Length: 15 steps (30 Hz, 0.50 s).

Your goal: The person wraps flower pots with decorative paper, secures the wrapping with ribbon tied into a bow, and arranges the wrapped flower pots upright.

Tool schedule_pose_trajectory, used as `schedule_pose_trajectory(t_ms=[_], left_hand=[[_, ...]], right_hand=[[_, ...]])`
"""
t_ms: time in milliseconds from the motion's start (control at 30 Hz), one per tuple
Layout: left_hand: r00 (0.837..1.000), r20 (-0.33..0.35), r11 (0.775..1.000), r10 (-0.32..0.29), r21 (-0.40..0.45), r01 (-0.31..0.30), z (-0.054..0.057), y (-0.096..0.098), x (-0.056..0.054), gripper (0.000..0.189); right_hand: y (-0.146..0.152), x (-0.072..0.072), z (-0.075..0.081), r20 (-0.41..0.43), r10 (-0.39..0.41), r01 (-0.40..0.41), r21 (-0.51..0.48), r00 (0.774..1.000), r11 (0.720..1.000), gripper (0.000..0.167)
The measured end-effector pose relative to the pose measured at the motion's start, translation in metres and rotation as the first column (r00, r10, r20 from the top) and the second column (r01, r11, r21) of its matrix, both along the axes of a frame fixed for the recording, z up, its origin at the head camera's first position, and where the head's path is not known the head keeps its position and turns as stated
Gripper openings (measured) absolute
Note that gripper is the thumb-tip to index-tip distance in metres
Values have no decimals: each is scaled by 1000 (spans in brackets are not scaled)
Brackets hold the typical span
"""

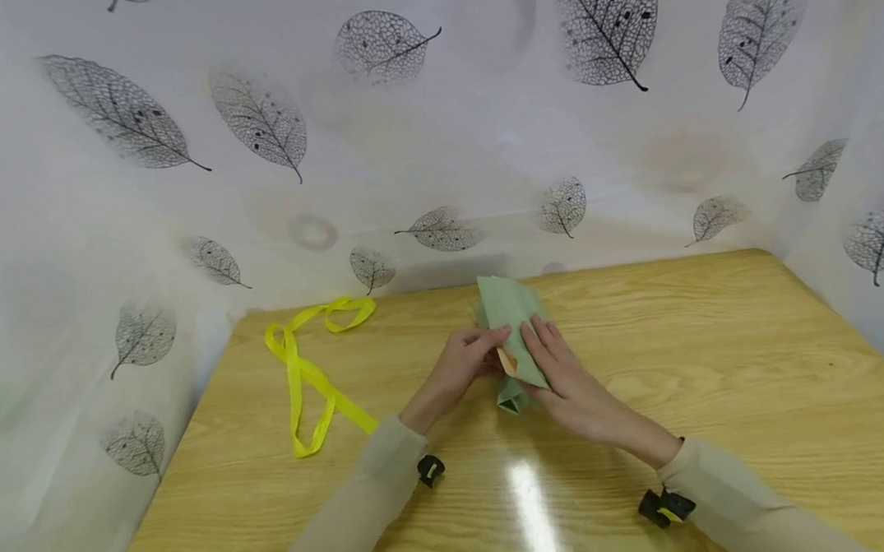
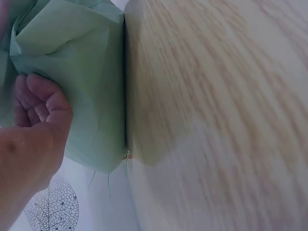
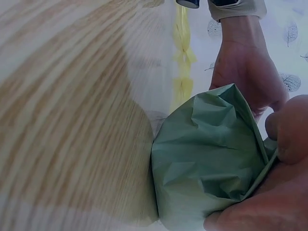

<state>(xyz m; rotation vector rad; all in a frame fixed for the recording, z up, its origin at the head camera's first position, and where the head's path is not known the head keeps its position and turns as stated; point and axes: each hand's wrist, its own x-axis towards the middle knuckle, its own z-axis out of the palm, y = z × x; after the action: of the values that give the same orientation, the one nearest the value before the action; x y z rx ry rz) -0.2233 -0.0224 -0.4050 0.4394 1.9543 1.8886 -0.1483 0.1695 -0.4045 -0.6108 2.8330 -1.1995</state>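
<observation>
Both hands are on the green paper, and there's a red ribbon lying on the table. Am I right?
Not quite: the ribbon is yellow, not red, as the head view shows. It does lie on the table, and the left hand and right hand are both on the green paper.

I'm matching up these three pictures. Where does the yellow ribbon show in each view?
Head: the yellow ribbon lies looped on the left part of the table.
Left wrist: not in this picture.
Right wrist: near the top, right of centre, as an upright strip.
Shared landmark: the green paper, visible in all three views.
</observation>
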Motion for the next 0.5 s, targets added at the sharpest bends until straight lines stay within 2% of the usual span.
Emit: schedule_pose_trajectory(t_ms=[133,267,333,500], left_hand=[[999,51,1000,-2,6,1,0,0,0,38],[998,63,1000,-2,-15,3,-1,0,0,36],[998,60,1000,-8,-27,10,-1,1,-1,35],[997,63,999,-37,-31,39,-4,0,-2,35]], right_hand=[[0,-1,0,4,-4,4,24,1000,1000,87],[3,-2,0,52,-7,6,15,999,1000,98],[5,-3,0,84,10,-7,-32,996,999,94],[11,-5,0,143,73,-47,-181,987,982,70]])
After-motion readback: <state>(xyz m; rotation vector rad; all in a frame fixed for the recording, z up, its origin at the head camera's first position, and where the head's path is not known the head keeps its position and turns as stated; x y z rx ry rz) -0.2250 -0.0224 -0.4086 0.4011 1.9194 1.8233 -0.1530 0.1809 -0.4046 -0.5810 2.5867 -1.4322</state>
